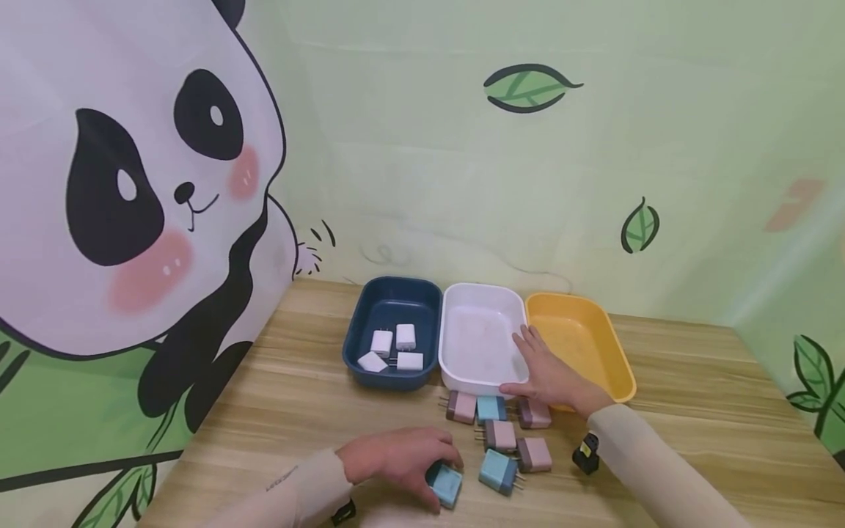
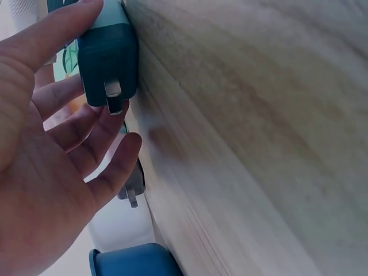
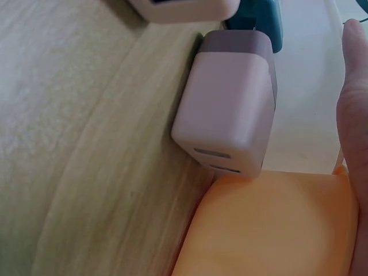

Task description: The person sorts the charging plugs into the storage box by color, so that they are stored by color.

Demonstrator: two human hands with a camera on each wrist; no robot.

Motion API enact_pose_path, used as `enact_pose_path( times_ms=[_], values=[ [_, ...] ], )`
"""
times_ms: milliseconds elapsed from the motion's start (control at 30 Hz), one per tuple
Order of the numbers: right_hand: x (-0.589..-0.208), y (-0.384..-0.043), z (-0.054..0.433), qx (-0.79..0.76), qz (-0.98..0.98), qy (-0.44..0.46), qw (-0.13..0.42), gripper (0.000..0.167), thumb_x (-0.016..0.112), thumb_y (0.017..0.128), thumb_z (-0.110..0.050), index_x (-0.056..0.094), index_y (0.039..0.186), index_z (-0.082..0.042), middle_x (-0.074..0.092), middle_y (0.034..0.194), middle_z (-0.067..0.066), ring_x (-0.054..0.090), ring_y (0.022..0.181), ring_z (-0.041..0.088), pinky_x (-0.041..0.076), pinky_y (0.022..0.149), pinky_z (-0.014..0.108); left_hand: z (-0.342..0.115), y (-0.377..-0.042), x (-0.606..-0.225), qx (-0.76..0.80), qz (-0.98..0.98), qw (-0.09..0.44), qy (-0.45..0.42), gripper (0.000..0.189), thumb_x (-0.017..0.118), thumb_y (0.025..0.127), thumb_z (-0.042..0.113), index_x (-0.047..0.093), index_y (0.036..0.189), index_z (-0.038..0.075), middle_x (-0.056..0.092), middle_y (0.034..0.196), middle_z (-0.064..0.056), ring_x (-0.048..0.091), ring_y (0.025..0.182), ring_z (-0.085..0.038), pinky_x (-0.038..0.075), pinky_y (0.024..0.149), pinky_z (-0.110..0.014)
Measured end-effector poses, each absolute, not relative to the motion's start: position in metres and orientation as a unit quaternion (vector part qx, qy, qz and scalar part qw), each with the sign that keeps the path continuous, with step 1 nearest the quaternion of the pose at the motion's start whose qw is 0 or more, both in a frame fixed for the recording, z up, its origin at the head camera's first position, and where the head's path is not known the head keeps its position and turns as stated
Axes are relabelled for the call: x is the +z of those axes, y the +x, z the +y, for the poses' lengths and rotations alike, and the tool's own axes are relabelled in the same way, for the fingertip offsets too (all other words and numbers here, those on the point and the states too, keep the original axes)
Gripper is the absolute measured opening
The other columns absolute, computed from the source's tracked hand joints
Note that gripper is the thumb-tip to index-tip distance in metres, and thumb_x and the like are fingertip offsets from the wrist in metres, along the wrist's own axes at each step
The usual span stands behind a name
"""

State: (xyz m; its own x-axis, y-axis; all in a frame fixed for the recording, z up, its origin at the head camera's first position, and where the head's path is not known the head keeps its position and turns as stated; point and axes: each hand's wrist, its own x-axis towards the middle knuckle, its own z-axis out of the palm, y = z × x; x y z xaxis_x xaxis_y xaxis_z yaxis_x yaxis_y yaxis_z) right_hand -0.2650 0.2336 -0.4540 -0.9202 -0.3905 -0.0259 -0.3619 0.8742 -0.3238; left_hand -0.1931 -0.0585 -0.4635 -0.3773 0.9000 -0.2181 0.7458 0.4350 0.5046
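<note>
Near the front of the table, my left hand (image 1: 399, 460) has its thumb and fingers around a light-blue charger plug (image 1: 447, 485). In the left wrist view, the thumb lies on this plug's side and its prongs point out. My right hand (image 1: 553, 372) is over the edges of the white tray (image 1: 485, 383) and yellow tray (image 1: 620, 370), fingers spread and holding nothing. Below it lie pink charger plugs (image 1: 535, 455) and blue charger plugs (image 1: 499, 471). The right wrist view shows a pink plug (image 3: 227, 103) close by, beside the hand's edge.
A dark-blue tray (image 1: 353, 334) at the left holds several white charger plugs (image 1: 405, 336). It stands in a row with the white and yellow trays along the back of the wooden table (image 1: 277, 396). A printed backdrop (image 1: 422, 169) rises behind the table.
</note>
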Motion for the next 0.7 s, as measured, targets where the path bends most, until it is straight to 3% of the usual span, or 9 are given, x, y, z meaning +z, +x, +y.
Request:
enact_pose_path(
  times_ms=[700],
  values=[
    [-0.4515, -0.2644, 0.2324, -0.153, 0.968, -0.197, 0.033, 0.11, 0.058, 0.072, -0.075, 0.029, 0.146, 0.002, 0.007, 0.155, 0.023, 0.003, 0.141, 0.038, 0.019, 0.109, 0.054, -0.0577, -0.1925, -0.458, 0.182, 0.811, 0.238, 0.503, 0.041, 0.076, 0.08, 0.03, 0.064, 0.118, 0.021, 0.053, 0.102, 0.013, 0.048, 0.087, 0.002, 0.043, 0.077, -0.015]
  ],
)
